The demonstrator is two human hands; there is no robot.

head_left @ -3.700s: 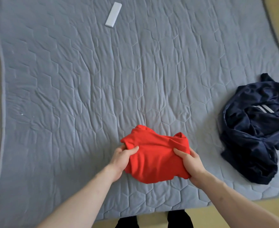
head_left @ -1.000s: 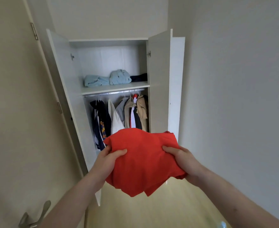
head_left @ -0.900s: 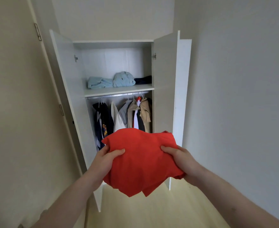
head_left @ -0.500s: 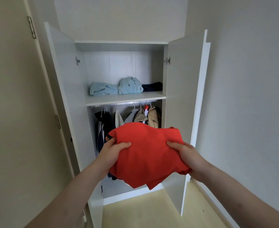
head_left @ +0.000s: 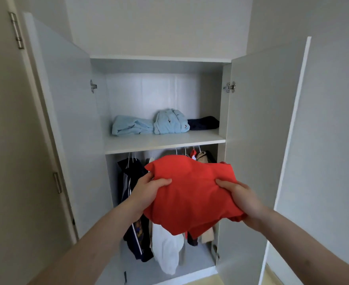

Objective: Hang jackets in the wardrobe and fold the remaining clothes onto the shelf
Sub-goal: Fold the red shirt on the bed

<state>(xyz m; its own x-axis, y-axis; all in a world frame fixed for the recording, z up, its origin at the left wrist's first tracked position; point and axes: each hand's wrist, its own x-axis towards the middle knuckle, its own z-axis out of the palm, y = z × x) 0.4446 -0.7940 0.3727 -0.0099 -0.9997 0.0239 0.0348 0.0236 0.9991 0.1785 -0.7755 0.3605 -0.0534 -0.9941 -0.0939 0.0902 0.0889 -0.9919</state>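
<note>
A folded red garment [head_left: 190, 194] hangs between both hands in front of the open wardrobe. My left hand [head_left: 149, 192] grips its left edge with the thumb on top. Its right edge is gripped by my right hand [head_left: 241, 200]. The garment is below and in front of the white shelf [head_left: 165, 144]. On that shelf lie a light blue folded piece [head_left: 131, 126], a second light blue bundle [head_left: 171, 121] and a dark navy piece [head_left: 203, 122]. Under the shelf, several jackets [head_left: 134, 182] hang on a rail, partly hidden by the red garment.
The left wardrobe door [head_left: 62, 99] and the right wardrobe door [head_left: 260, 120] stand open on either side. A room door with a hinge [head_left: 15, 31] is at the far left. A plain wall fills the right. A white jacket [head_left: 165, 249] hangs lowest.
The red garment was lifted from the grey bed and carried to the wardrobe. In the last second I have come closer, and the shelf now sits just above the garment.
</note>
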